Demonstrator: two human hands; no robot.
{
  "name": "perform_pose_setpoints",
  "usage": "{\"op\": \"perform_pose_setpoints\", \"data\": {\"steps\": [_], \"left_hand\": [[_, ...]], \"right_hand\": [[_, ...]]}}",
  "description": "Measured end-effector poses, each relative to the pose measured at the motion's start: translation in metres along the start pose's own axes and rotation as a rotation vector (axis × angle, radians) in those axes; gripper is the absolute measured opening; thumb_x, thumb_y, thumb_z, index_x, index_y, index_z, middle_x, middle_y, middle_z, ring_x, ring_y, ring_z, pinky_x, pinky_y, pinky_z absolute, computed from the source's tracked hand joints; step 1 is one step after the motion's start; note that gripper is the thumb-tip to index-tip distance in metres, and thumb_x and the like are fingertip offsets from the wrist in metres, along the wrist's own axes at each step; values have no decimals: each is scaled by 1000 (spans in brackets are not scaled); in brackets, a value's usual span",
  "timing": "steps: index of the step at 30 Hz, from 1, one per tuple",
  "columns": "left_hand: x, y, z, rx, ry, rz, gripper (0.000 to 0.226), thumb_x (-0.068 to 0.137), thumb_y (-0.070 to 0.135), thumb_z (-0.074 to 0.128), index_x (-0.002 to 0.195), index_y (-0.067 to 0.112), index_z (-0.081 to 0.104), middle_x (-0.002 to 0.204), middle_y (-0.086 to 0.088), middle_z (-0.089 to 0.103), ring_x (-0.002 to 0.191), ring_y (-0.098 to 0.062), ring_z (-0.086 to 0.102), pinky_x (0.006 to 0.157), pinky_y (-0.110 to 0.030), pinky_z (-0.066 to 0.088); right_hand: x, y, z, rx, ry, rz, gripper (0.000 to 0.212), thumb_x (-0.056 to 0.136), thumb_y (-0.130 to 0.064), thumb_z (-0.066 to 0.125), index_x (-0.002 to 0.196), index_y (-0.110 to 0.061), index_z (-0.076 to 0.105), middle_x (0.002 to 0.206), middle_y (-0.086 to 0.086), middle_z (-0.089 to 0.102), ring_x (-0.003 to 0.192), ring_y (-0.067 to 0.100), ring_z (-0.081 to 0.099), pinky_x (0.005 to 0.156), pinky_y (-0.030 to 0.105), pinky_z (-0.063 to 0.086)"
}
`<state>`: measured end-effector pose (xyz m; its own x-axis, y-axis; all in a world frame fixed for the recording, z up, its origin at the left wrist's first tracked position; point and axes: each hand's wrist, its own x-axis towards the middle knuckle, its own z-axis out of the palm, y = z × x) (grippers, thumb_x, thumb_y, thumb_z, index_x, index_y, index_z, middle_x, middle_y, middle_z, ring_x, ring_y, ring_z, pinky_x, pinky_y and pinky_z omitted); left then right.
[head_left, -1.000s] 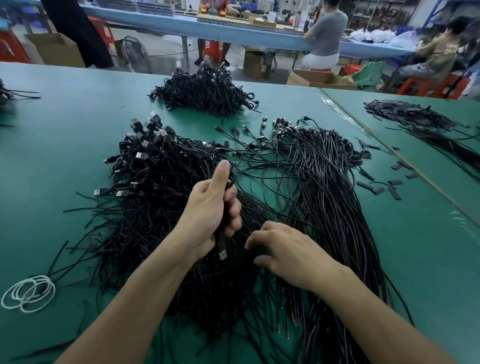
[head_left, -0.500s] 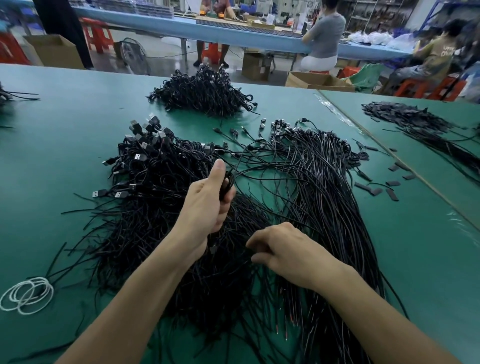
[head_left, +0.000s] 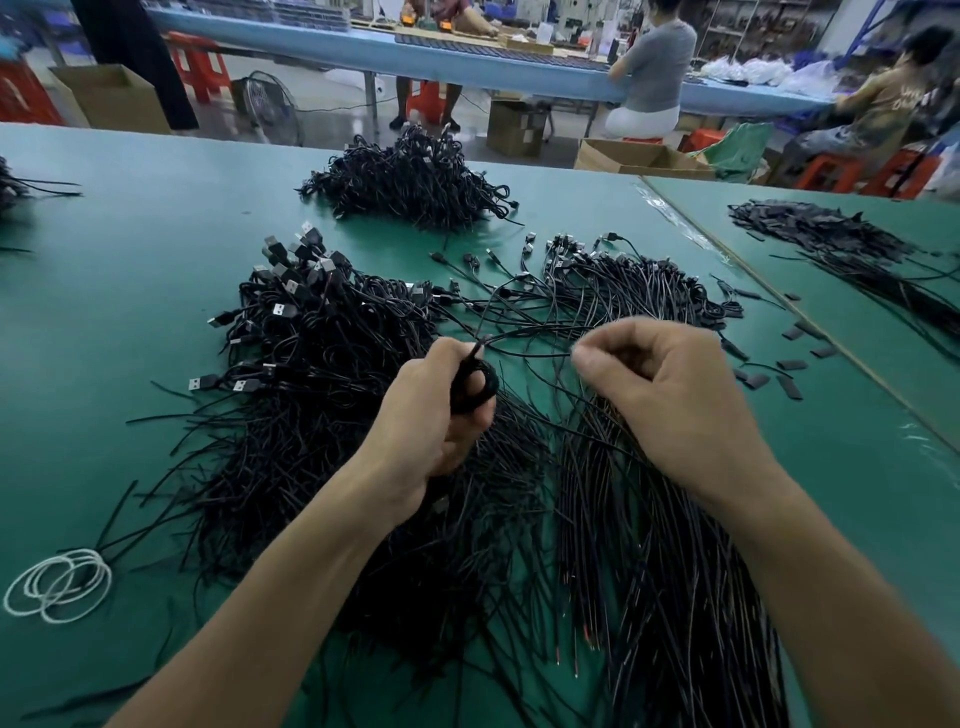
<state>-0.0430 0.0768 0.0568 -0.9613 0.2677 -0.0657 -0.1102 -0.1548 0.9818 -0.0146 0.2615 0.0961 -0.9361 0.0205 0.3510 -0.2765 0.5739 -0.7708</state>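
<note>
My left hand (head_left: 434, 415) grips a small coil of black cable (head_left: 474, 387) above the middle of the table. A thin strand runs from that coil to my right hand (head_left: 670, 395), which pinches it between thumb and fingers, raised over the loose cables. Below both hands lies a wide spread of black cables (head_left: 467, 519) with bare wire ends toward me. A heap of cables with USB plugs (head_left: 311, 317) lies to the left, and a second spread with small plugs (head_left: 623, 280) to the right.
A pile of coiled black cables (head_left: 415, 182) sits at the far middle of the green table (head_left: 130, 260). White rubber bands (head_left: 60, 584) lie at the near left. Small black strips (head_left: 779, 379) are scattered at the right. Another cable pile (head_left: 841, 244) covers the neighbouring table. People sit at a far blue bench.
My right hand rose from the cable spread near me and moved up and right, pulling a strand taut. My left hand has stayed on the coil, its thumb now curled.
</note>
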Motion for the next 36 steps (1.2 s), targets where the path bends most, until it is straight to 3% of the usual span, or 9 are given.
{"op": "perform_pose_setpoints", "data": {"steps": [4,9,12,16,19,24,29,32,36], "left_hand": [[-4,5,5,-119,-160,20,20,77,32,46,80,18,60,41,9,33,31,-4,20,37,-10,17],[-7,4,6,-165,-195,157,40,96,43,38,98,26,74,43,11,34,33,-4,22,37,-13,19],[-7,3,6,-162,-93,165,53,101,53,34,93,25,78,39,11,31,34,-7,21,38,-15,21],[-6,3,7,-187,-55,173,63,103,53,29,73,24,76,39,10,32,32,-6,22,37,-14,23],[-7,4,8,-206,-65,168,63,104,53,29,79,21,77,39,9,30,32,-7,20,38,-14,23],[-5,1,8,-113,6,146,65,103,52,35,70,0,58,45,2,29,36,-11,21,38,-17,19],[-10,-3,4,44,-190,-13,52,109,21,34,59,10,45,48,2,26,37,-9,19,38,-15,20],[-11,-4,4,-4,-286,-210,57,100,6,29,48,25,42,46,5,25,36,-7,18,39,-11,18],[-11,-2,5,-37,-415,-371,54,93,18,29,41,24,41,42,7,27,33,-4,20,36,-8,17]], "right_hand": [[-7,-23,13,0,42,-121,10,89,-17,72,86,-26,71,70,-17,64,63,-3,57,58,8,42],[-18,-30,27,-260,-73,-239,16,89,-7,68,100,-18,73,96,-12,62,92,-2,58,84,3,39],[-23,-30,31,-277,-81,-295,14,90,-7,68,101,-15,72,103,-13,61,103,0,59,93,8,42],[-26,-28,36,-284,46,-284,11,88,-14,73,99,-16,73,98,-7,67,89,3,60,85,15,47],[-27,-29,36,-261,66,-270,6,87,-16,74,93,-17,72,95,-11,64,84,2,57,81,13,47],[-30,-32,36,-603,-30,-575,5,93,-10,64,93,-7,68,90,3,60,85,20,56,76,38,54],[-20,-38,22,-837,-182,-831,6,90,-8,62,91,-11,67,98,3,62,92,21,54,78,36,45],[-16,-43,14,-722,-324,-760,4,89,-10,69,88,-12,66,104,1,61,98,19,55,84,36,47],[-16,-43,11,-450,-400,-549,9,93,-11,64,85,-12,61,104,-4,57,96,15,54,82,35,48]]}}
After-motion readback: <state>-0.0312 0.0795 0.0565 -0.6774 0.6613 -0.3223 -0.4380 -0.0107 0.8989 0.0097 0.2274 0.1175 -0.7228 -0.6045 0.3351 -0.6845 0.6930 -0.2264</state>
